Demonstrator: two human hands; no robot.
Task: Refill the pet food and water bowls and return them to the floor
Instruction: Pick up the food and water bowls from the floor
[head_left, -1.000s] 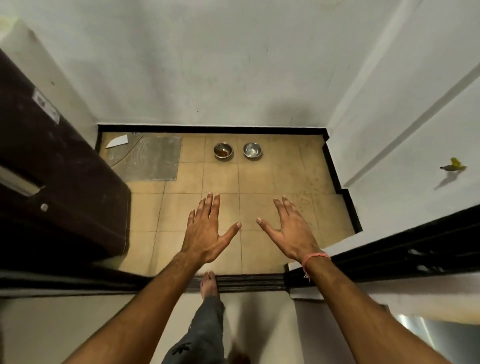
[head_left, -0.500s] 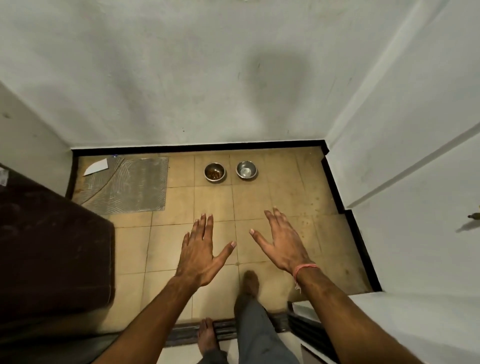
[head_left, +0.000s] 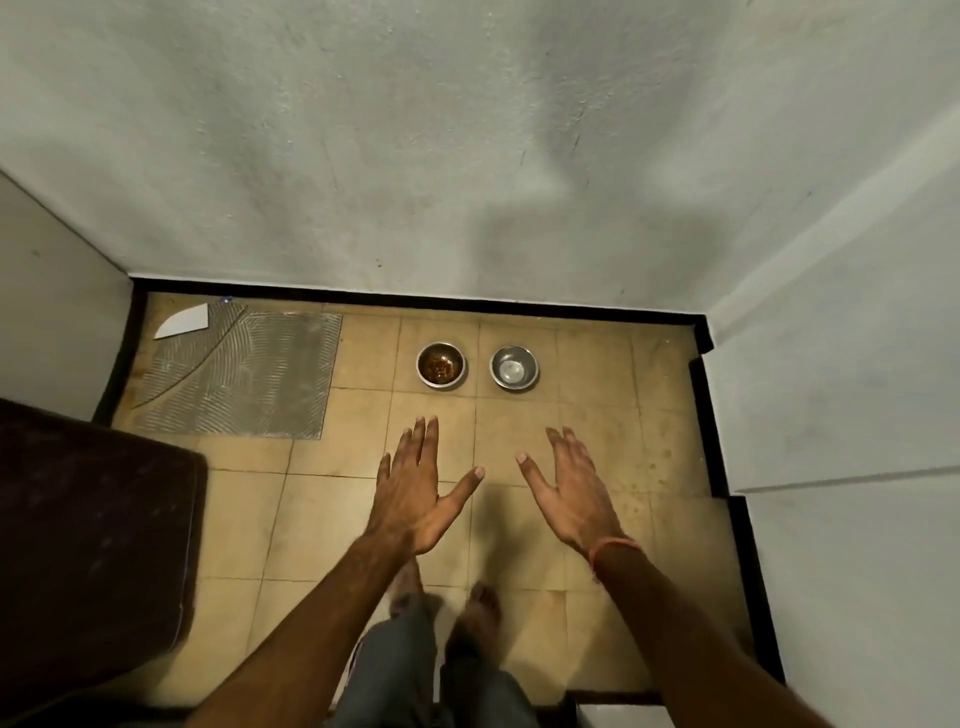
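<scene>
Two small steel bowls stand side by side on the tan tiled floor near the far wall. The food bowl (head_left: 440, 365) on the left holds brown kibble. The water bowl (head_left: 514, 368) on the right looks shiny inside; whether it holds water I cannot tell. My left hand (head_left: 415, 491) and my right hand (head_left: 571, 493) are stretched out palm down, fingers spread, holding nothing. Both hover well short of the bowls. A red thread circles my right wrist.
A grey ridged patch (head_left: 244, 374) with a white shard (head_left: 184, 322) lies at the far left of the floor. A dark brown door (head_left: 88, 545) stands at my left. White walls with black skirting (head_left: 711, 415) close in the right side. My bare feet (head_left: 480, 608) are below.
I have stepped through the doorway onto the tiled floor, so the bowls are nearer. Both hands stay spread and empty.
</scene>
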